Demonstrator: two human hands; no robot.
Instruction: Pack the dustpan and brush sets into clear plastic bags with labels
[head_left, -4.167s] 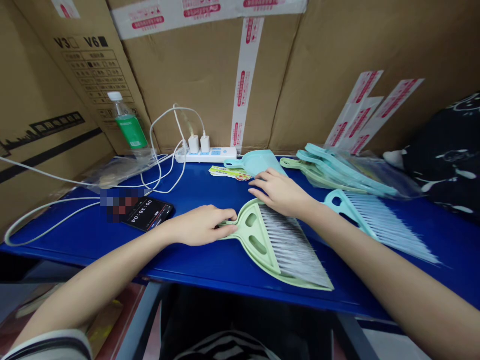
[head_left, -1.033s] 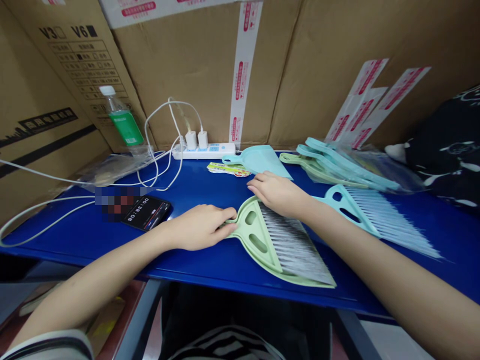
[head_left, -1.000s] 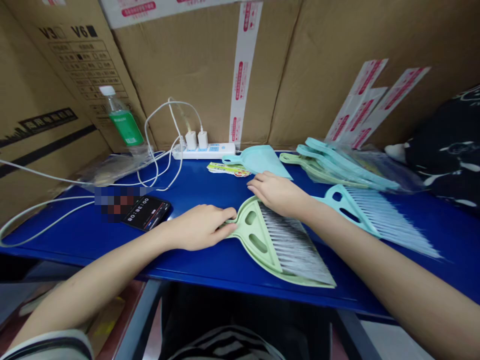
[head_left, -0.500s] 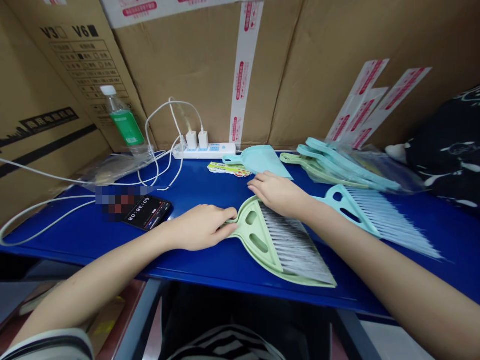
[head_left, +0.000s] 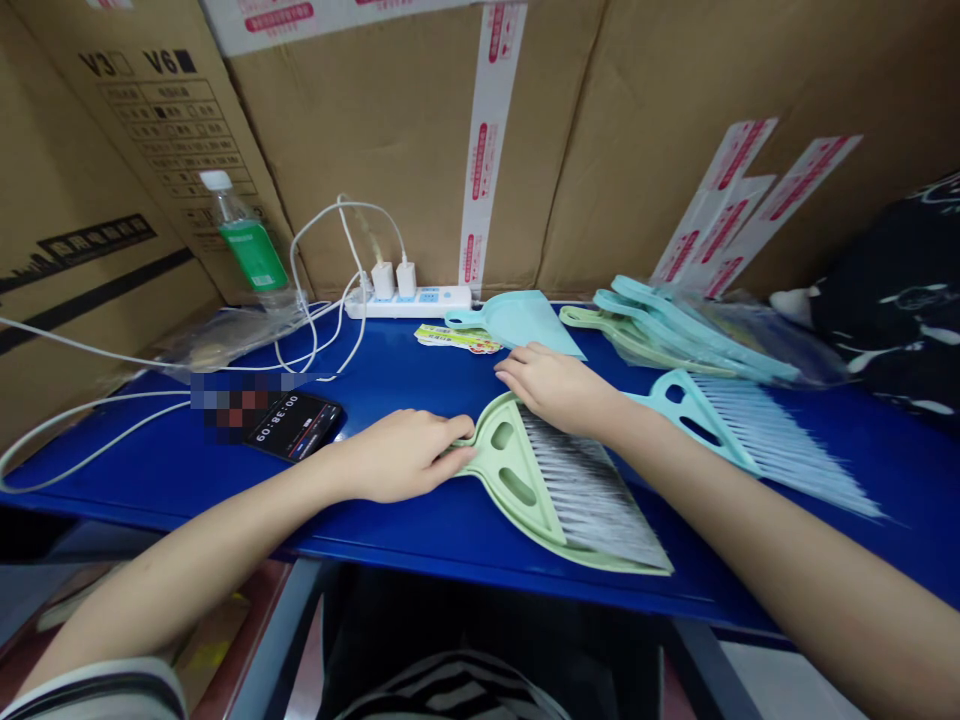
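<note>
A light green hand brush [head_left: 551,490] with grey bristles lies nested in a matching green dustpan [head_left: 517,530], near the table's front edge. My left hand [head_left: 409,455] is closed around their stacked handles, thumb and fingers gripping from the left. My right hand [head_left: 551,385] rests over the far edge of the dustpan and the bristles, fingers stretched to the left; its palm side is hidden. Just behind it a light blue dustpan [head_left: 525,320] lies face down. Right of my right forearm is a light blue brush [head_left: 757,430], its handle partly covered by the arm.
Bagged blue and green handles [head_left: 690,330] lie at the back right, near a dark patterned cloth [head_left: 892,290]. A power strip [head_left: 420,300], white cables, labels [head_left: 457,338], a bottle [head_left: 251,245] and a phone [head_left: 300,420] occupy the left and back. Cardboard [head_left: 420,130] walls the rear.
The phone's timer has advanced by a tick. Both hands, the green brush and the dustpan stay in place.
</note>
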